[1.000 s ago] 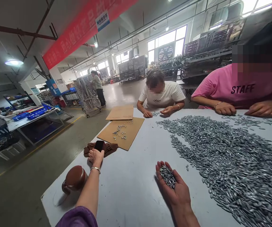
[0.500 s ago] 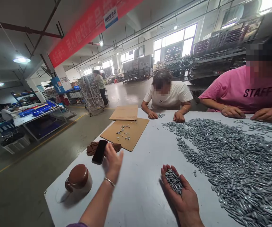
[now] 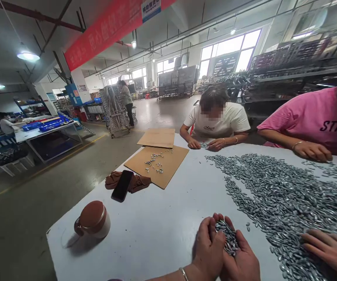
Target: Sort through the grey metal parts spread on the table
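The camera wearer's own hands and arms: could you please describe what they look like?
Both are ungloved. The left hand has a shiny silver-coloured bangle at its wrist, and a sliver of what seems a purple sleeve shows at the bottom edge. The right hand shows no jewellery; its forearm is out of view.

Across from me, a pink shirt [image 3: 305, 117] is reading "STAF", cut off there; a white shirt [image 3: 229, 117] is bearing unclear script. Overhead, a red banner [image 3: 107, 35] and a sign [image 3: 151, 9] are carrying blurred Chinese characters.
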